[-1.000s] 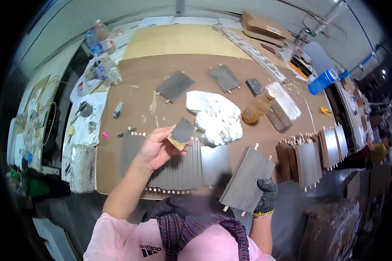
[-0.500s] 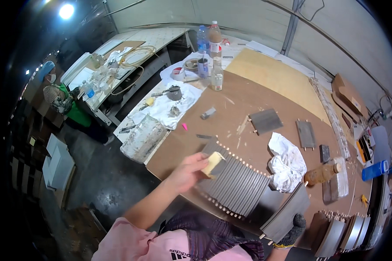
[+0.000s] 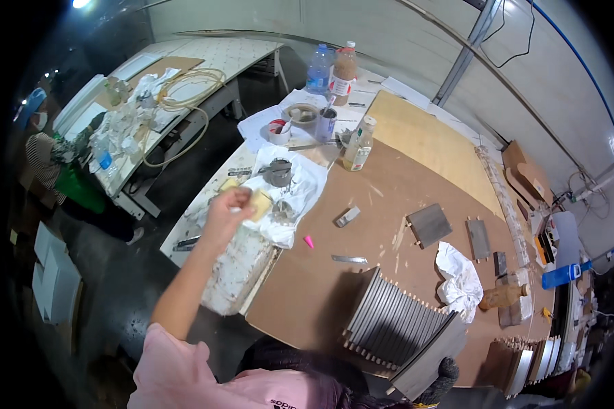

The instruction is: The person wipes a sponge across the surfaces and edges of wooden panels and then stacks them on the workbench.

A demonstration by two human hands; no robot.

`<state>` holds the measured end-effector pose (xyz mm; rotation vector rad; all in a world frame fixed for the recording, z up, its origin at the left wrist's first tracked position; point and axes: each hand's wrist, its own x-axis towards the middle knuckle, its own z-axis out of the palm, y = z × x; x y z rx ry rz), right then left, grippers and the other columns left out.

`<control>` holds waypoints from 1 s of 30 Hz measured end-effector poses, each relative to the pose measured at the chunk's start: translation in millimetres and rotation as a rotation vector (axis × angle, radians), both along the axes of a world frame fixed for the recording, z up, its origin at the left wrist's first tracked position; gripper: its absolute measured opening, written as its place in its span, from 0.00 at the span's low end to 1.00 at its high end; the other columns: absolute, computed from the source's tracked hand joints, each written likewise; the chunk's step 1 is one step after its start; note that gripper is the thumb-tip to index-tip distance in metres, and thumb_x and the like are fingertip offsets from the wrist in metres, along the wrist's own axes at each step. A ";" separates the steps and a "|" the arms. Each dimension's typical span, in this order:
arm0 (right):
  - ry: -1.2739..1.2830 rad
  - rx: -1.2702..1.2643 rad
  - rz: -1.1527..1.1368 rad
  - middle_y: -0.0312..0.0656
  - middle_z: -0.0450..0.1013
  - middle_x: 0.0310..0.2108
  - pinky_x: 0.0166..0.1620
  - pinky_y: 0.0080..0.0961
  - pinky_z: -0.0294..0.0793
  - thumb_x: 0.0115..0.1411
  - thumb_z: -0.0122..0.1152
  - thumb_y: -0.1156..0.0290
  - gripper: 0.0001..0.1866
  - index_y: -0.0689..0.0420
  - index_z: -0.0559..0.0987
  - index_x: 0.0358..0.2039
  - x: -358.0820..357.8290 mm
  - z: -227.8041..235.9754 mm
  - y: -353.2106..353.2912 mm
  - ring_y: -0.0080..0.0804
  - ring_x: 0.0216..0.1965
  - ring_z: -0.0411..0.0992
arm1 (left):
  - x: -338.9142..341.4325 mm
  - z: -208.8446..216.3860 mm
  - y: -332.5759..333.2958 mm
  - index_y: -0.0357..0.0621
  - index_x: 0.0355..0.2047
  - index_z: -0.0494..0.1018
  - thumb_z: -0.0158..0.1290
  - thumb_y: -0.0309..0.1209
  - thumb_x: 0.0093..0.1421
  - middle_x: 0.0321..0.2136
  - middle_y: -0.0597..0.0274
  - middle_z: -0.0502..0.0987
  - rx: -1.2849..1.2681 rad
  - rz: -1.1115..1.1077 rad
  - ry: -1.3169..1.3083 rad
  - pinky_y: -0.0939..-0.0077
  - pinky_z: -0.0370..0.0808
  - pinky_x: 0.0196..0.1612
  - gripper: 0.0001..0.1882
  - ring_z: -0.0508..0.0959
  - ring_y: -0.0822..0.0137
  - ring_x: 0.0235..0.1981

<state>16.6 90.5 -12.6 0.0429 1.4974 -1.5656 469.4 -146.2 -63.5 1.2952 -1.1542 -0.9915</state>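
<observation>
My bare left hand point(image 3: 229, 210) is closed on a pale yellow sponge point(image 3: 260, 204), reaching out above the white cloth point(image 3: 311, 176). Close by on that cloth stands a small grey-smeared cup point(image 3: 278, 174) with a flat tool lying across it. Near the front edge, my right hand point(image 3: 445, 379), in a dark glove, grips a grey board point(image 3: 426, 358) with wooden dowels sticking out of its ends. That board leans beside a row of grey boards point(image 3: 397, 312) standing on edge, with dowels along both sides. The fingers of my right hand are partly hidden.
A glass bottle point(image 3: 359, 144), tape roll point(image 3: 278, 131) and two plastic bottles stand farther back. A crumpled white rag point(image 3: 460, 281), amber bottle point(image 3: 503, 296) and more doweled boards point(image 3: 522, 365) are at right. Another person point(image 3: 68, 174) stands by the far left table.
My left hand has carried the sponge from over the board row leftward and away from me, to above the white cloth. My right hand still holds the board; the view has shifted.
</observation>
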 end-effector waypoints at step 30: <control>0.166 0.174 -0.012 0.51 0.69 0.61 0.65 0.56 0.64 0.54 0.66 0.66 0.41 0.58 0.62 0.67 56.4 1.7 -44.8 0.53 0.61 0.68 | 9.6 -38.3 -183.8 0.45 0.44 0.80 0.64 0.30 0.51 0.40 0.58 0.82 -0.226 -0.027 -0.935 0.60 0.73 0.53 0.17 0.76 0.54 0.47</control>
